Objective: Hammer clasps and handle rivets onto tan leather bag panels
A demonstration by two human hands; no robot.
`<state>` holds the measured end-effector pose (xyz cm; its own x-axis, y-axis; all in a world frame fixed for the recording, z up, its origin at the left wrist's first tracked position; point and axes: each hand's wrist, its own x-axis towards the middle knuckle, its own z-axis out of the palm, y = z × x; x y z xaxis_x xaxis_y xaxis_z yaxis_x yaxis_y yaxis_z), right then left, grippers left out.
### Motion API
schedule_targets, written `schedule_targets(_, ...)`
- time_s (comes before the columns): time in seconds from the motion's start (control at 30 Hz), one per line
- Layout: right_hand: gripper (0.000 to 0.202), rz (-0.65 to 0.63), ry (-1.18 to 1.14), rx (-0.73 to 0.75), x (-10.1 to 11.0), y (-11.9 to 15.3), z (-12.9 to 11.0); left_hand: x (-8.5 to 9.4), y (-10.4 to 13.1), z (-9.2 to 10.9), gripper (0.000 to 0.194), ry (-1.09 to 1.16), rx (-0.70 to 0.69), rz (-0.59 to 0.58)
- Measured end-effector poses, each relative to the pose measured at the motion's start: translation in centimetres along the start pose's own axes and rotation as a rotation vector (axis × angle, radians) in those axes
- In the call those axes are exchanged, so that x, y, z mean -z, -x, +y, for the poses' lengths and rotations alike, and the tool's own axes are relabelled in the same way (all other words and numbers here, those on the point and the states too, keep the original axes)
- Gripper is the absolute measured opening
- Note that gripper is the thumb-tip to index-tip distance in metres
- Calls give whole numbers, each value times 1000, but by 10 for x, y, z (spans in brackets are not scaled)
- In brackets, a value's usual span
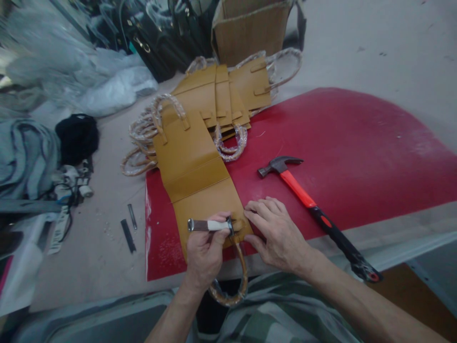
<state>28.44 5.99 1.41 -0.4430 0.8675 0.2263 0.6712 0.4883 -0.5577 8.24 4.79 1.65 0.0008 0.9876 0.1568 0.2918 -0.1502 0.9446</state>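
My left hand (204, 255) is closed around a short hand tool (210, 225) with a brown and white handle and a metal cap. The tool lies nearly level, its metal end by the handle tab of a tan leather bag panel (193, 166). A plastic-wrapped loop handle (243, 271) hangs from that tab over the near table edge. My right hand (278, 233) rests at the panel's right edge, thumb and fingers apart, fingertips touching the leather near the tab. The panel lies unfolded, with another wrapped handle (167, 102) at its far end.
A claw hammer (296, 188) lies right of my right hand on the red mat (342, 152). Several more tan panels (221, 95) overlap behind. Two small metal pieces (127, 236) lie left. Dark bags (160, 43), a cardboard box (252, 33) and clear plastic (107, 85) stand farther back.
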Motion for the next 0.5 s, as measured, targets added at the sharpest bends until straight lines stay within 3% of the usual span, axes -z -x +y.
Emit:
schedule_targets(0.2, 37, 9, -8, -1, 0, 1, 1, 0, -2, 3, 10, -97, -60, -17)
schedule_targets(0.4, 36, 1, 29, 0, 0, 0, -1, -9, -4, 1, 13, -241, -257, -42)
schedule_targets(0.5, 37, 9, 24, 1, -1, 0, -1, -10, -5, -1, 13, -266, -269, -38)
